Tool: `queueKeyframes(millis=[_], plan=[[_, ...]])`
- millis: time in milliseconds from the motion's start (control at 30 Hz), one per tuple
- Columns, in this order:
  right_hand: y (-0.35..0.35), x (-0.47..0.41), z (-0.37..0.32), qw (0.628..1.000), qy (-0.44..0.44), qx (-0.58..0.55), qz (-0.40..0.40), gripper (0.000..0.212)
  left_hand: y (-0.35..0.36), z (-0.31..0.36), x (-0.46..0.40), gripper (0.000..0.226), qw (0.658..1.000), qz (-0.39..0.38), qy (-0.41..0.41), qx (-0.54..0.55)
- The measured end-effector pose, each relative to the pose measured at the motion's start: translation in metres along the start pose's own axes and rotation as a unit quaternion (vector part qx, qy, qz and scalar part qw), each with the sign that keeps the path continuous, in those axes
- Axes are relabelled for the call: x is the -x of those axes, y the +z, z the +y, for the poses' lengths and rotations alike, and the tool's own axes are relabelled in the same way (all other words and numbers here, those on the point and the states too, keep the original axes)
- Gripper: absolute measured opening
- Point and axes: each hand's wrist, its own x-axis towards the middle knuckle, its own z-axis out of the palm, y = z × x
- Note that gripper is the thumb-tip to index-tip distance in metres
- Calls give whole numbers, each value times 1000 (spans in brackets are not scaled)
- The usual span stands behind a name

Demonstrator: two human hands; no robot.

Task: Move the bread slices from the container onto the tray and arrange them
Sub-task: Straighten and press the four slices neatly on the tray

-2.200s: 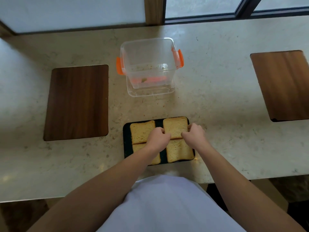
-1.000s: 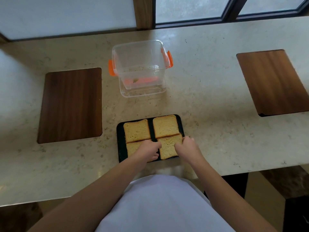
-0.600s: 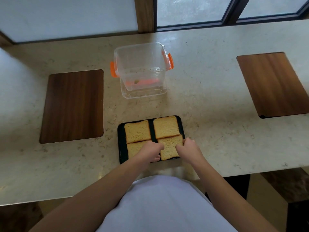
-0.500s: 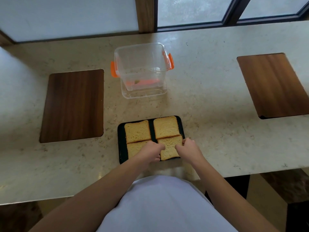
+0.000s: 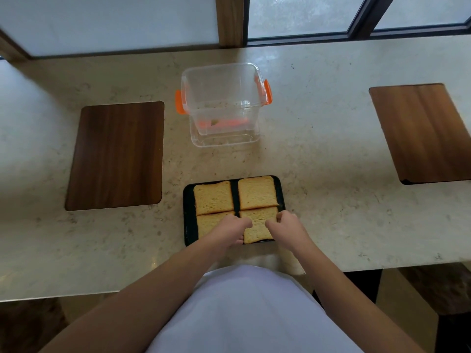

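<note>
A black tray [image 5: 188, 215] lies near the counter's front edge with several toasted bread slices laid flat in two rows. The far-left slice [image 5: 213, 197] and far-right slice [image 5: 257, 192] are uncovered. My left hand [image 5: 229, 231] covers part of the near-left slice [image 5: 207, 224] and its curled fingers press the left edge of the near-right slice [image 5: 257, 228]. My right hand [image 5: 285, 226] grips that same slice at its right edge. The clear container [image 5: 224, 103] with orange clips stands behind the tray and holds only crumbs.
Two dark wooden panels are set into the beige stone counter, one on the left [image 5: 117, 156] and one on the right [image 5: 420, 133]. A window frame runs along the back. My white shirt fills the bottom of the view.
Both hands came back from the far-right slice to the near-right slice. Over the last half second they stay on it, nearly still.
</note>
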Motion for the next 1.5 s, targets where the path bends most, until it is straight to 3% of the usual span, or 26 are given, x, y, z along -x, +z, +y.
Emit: queueKeyframes(millis=[667, 767, 833, 900, 1000, 1167, 1267, 1333, 1400, 1467, 1500], plan=[[-3, 0, 0, 1000, 12, 10, 1, 24, -6, -5, -7, 42, 999, -19, -15, 43], [-1, 7, -4, 988, -39, 123, 84, 29, -12, -8, -3, 36, 999, -20, 9, 27], [4, 11, -10, 976, -111, 141, 125, 39, -25, -12, 3, 35, 998, 31, 61, 11], [12, 11, -22, 983, -147, 83, 69, 47, -44, -19, 7, 39, 988, 115, 104, -6], [26, 10, -39, 993, -109, -34, -42, 49, -67, -33, 10, 48, 978, 181, 98, 26], [37, 7, -50, 990, -100, -63, -78, 58, -77, -44, 7, 52, 984, 160, 55, 60], [38, 4, -58, 991, -87, -57, -85, 61, -76, -40, 7, 11, 984, 153, 56, 77], [39, 1, -63, 992, -77, -53, -90, 62, -76, -35, 8, 19, 984, 148, 56, 77], [42, 0, -67, 993, -62, -43, -94, 62, -78, -32, 7, 6, 984, 144, 62, 90], [45, 0, -72, 994, -48, -39, -93, 55, -80, -27, 8, 33, 983, 139, 55, 105], [47, 0, -74, 994, -44, -39, -94, 50, -81, -25, 8, 23, 982, 141, 62, 105]])
